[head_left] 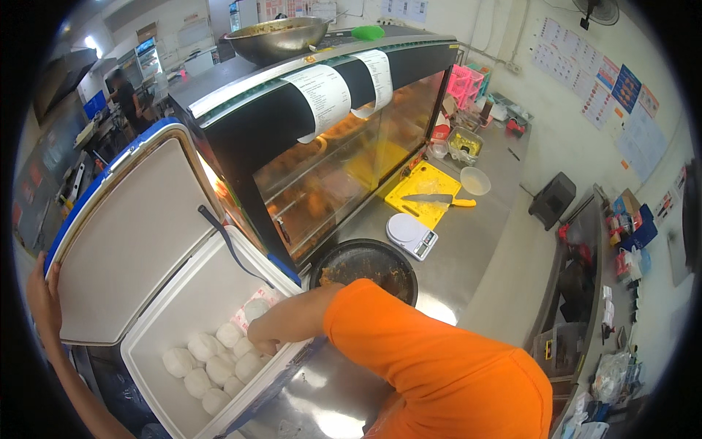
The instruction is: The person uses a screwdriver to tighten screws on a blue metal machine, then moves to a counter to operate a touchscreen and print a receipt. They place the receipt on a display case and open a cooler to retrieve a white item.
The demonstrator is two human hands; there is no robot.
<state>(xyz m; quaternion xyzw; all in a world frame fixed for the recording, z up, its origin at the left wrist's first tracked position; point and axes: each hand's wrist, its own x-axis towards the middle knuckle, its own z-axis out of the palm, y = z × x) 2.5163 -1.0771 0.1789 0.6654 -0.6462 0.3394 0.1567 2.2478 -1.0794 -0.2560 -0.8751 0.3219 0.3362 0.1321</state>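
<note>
A large cooler box (pixel 152 320) with a white inside stands in front of me, its blue-edged lid (pixel 121 245) tipped up to the left. My left hand (pixel 46 301) grips the lid's outer edge. Several white rounded bundles (pixel 219 368), seemingly in thin plastic, lie in the bottom of the box. My right hand (pixel 267 331) reaches inside over the right-hand bundles, its fingers curled down and close together. Their tips are hidden, so what they hold does not show. A red-and-white printed packet (pixel 248 311) and a pale, clear-looking wrapped item lie beside this hand.
A glass-fronted food display case (pixel 329 175) stands beyond the cooler, a metal bowl (pixel 278 40) on top. Along the steel counter (pixel 479 212) are a dark round pan (pixel 409 274), a white scale (pixel 412 235), and a yellow cutting board (pixel 420 183) bearing a knife (pixel 439 198).
</note>
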